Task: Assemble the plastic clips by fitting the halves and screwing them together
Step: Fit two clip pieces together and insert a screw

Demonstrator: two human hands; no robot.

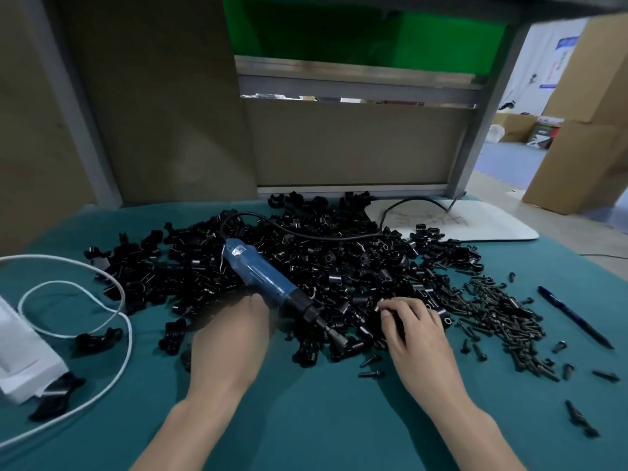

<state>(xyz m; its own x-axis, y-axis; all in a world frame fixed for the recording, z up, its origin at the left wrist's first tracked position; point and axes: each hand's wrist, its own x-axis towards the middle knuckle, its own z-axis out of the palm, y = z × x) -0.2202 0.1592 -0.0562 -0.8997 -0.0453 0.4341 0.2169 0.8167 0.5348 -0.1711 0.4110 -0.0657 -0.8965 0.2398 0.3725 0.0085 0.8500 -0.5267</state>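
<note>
1 driver point(265, 277), 1 pen point(574, 317); clips point(339, 260) uncountable. Your L hand point(234, 334): fingers hidden behind driver. R hand point(414, 331): fingers curl into clips, grasp unclear.

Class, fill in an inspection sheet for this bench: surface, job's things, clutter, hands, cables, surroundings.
Surface: teal mat, covering the bench.
Job's things: clip halves piled mid-bench; screws heaped right of them; blue screwdriver lying on the pile.
Clutter: pen far right; white board at the back; white box at the left edge.
Hands: left hand touches the screwdriver, grip unclear; right hand has fingers curled into the pile, hold unclear.
Cables: black cord runs from the screwdriver across the pile; white cable loops at left.
Surroundings: cardboard boxes right; green panel behind.
</note>
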